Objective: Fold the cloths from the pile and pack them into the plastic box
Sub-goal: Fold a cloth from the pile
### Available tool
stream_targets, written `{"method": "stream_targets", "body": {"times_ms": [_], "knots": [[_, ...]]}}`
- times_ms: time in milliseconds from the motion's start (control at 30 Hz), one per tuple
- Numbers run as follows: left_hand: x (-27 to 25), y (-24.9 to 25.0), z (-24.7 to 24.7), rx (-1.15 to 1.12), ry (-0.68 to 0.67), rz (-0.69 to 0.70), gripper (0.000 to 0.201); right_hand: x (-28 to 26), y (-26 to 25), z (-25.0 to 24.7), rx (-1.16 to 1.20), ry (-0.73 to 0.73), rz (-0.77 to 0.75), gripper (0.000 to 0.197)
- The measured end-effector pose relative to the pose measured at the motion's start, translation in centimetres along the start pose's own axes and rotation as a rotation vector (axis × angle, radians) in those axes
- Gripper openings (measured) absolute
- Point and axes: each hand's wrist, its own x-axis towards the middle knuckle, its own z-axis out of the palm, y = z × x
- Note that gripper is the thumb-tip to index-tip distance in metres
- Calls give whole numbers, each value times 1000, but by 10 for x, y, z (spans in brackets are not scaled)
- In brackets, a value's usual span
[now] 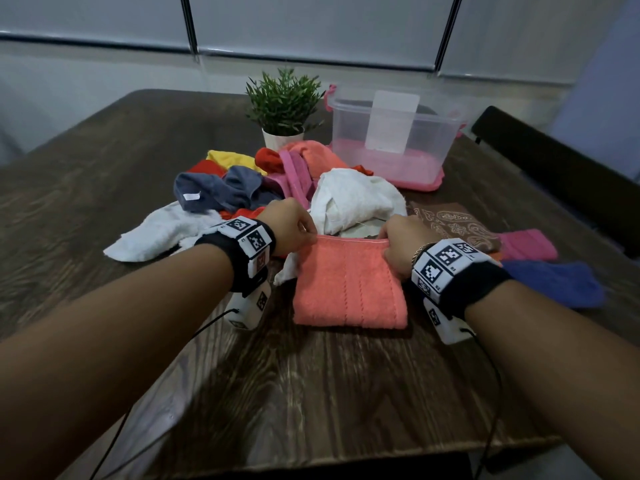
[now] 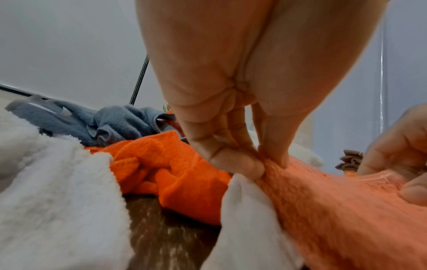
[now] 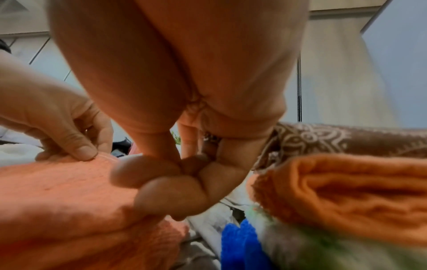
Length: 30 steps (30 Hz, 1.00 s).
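We find the left hand (image 1: 289, 221) and right hand (image 1: 403, 241) each pinching a far corner of the folded coral terry cloth (image 1: 348, 287).

near edge: folded towel (image 1: 349, 287) on the table (image 1: 311, 393)
behind it: cloth pile (image 1: 256, 188)
back right: plastic box (image 1: 391, 140), sitting on its lid (image 1: 434, 185)
left of box: potted plant (image 1: 282, 105)
right of towel: folded cloths (image 1: 485, 237)
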Motion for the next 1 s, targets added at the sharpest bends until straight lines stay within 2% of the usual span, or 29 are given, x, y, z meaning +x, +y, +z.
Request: {"method": "stream_targets", "body": {"times_ms": [133, 200, 267, 300, 367, 433, 533, 600, 700, 733, 800, 833, 933, 1000], "knots": [[1, -1, 9, 3, 9, 32, 8, -9, -1, 5, -38, 79, -83, 37], [2, -2, 14, -32, -22, 32, 10, -15, -2, 8, -49, 122, -184, 32], [2, 0, 16, -45, -12, 26, 14, -19, -5, 13, -11, 36, -283, 21], [3, 2, 15, -40, 9, 36, 14, -21, -6, 15, 19, -31, -309, 23], [3, 9, 6, -11, 50, 101, 15, -21, -9, 16, 84, -37, -319, 43], [2, 19, -6, 21, 73, 189, 16, -14, -11, 8, 165, 69, -312, 63], [-1, 35, -21, -105, 73, 271, 17, -4, -20, -5, 291, 42, -307, 83], [-2, 42, -26, -253, 88, 303, 24, -1, -23, -8, 356, -10, -316, 72], [-7, 40, -28, -473, 111, 301, 41, 0, -19, -13, 438, 0, -342, 28], [-8, 36, -29, -494, 86, 283, 47, 0, -17, -17, 468, 23, -362, 21], [-10, 24, -25, -446, -3, 229, 52, 0, -9, -27, 551, 91, -392, 22], [-10, 16, -22, -438, -25, 210, 47, -2, -6, -33, 617, 110, -391, 22], [-7, 2, -19, -543, 25, 168, 29, -8, 1, -49, 771, 118, -333, 17], [-6, 4, -22, -617, 50, 151, 26, -9, 4, -55, 744, 177, -295, 15]]}}
